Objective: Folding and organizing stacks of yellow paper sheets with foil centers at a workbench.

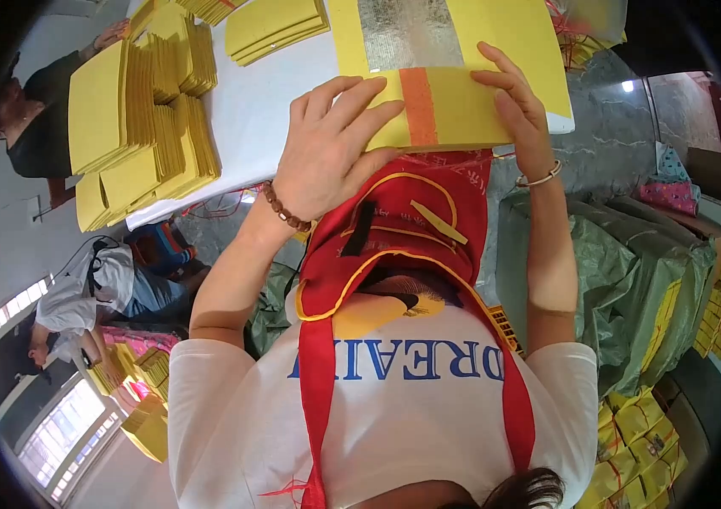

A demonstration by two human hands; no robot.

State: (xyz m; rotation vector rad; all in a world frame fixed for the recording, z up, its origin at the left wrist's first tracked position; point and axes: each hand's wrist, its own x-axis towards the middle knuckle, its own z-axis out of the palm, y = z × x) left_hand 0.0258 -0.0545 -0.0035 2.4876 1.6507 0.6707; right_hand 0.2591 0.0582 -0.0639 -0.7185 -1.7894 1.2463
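Closest to the camera is the person's own white T-shirt [394,407] with blue lettering. A red apron [403,229] edged in yellow lies over it and runs up to the table edge. The two forearms rise on either side of the apron. The left hand [326,144], with a brown bead bracelet [286,208] at its wrist, lies palm down with fingers fanned wide, pressing on the left end of a folded yellow paper sheet [454,106]. The right hand [517,110], wearing a thin silver bangle [540,178], lies flat on the sheet's right end, fingers stretched out and close together, pinching nothing. The folded sheet sits at the near edge of the white table [259,110], its long axis running left to right between the hands. An orange band [418,106] crosses it the short way, pointing from the body toward the far side. Just beyond, touching it, lies a larger open yellow sheet with a silver foil square [407,34]. Farther left on the table are fanned stacks of yellow paper [148,127]. To the right, off the table, are green plastic-wrapped bundles [649,280] and tied yellow packets [640,433]. At far left, a person in a dark top [34,119] rests a hand on the stacks, and another person in a white shirt [81,297] bends over more yellow paper.
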